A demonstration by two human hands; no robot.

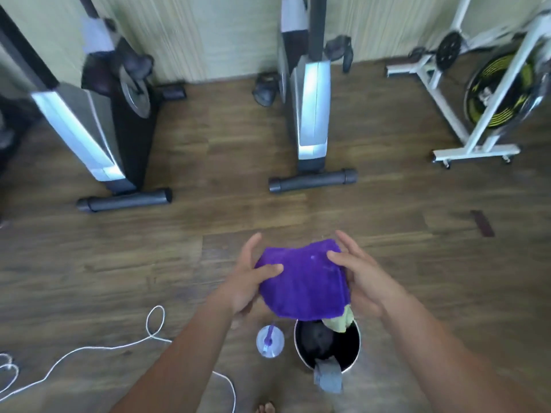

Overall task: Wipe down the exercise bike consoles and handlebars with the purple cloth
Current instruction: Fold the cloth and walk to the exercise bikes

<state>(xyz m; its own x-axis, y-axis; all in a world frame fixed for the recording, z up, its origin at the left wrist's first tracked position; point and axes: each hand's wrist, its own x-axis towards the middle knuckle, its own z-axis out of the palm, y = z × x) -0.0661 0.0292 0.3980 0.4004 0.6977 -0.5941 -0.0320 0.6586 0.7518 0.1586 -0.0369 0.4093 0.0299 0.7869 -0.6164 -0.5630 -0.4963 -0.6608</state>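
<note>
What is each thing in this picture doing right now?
purple fuzzy cloth: held up, spread out.
left hand: grips the cloth's left edge.
right hand: grips its right edge.
round metal bucket: upright, open.
grey rag: draped over the bucket's rim.
clear round bottle with purple top: standing upright.
white cord: lying looped on the floor.
two grey exercise bikes: standing, untouched.

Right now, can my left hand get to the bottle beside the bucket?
Probably, once it lets go: the left hand holds the purple cloth, but the bottle stands uncovered just below it.
</note>
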